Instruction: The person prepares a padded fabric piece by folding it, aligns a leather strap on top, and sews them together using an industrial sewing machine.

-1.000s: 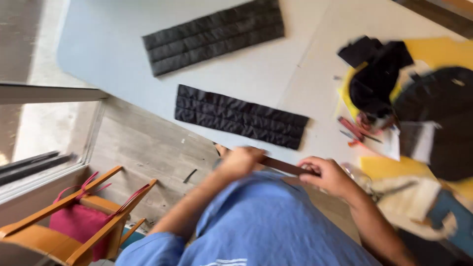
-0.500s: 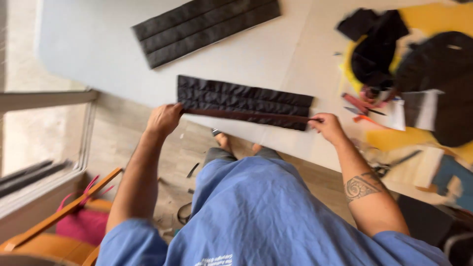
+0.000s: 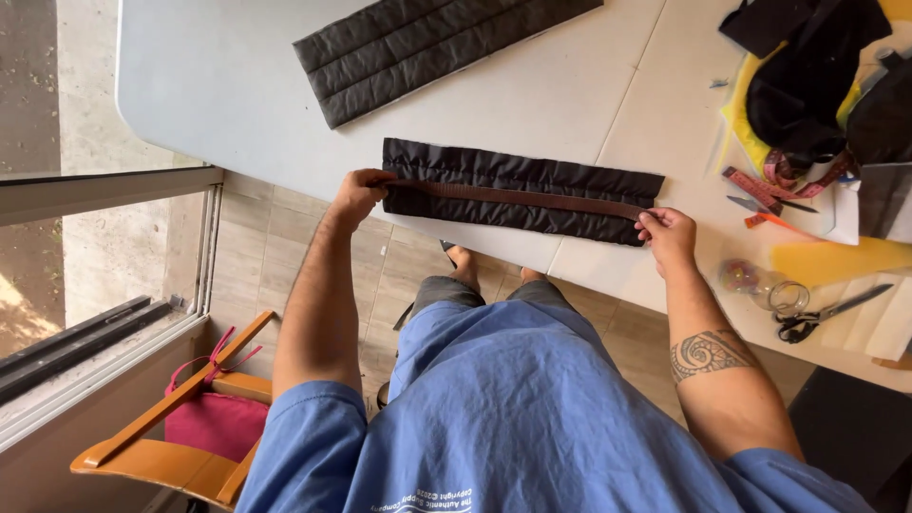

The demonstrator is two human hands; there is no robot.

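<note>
Brown strap (image 3: 518, 198): stretched flat along the black quilted panel (image 3: 522, 178) at frame centre, on the white tabletop (image 3: 237, 104); my left hand (image 3: 356, 193) fingers pinching its left end; my right hand (image 3: 668, 233) fingers pinching its right end; second quilted panel (image 3: 427, 47) upper centre; scissors (image 3: 817, 318) at right.

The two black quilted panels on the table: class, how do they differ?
The near quilted panel lies by the table's front edge, with a brown strap stretched along it between the left hand and right hand. The far quilted panel lies slanted, bare and untouched. Both are long, black and ribbed.
</note>
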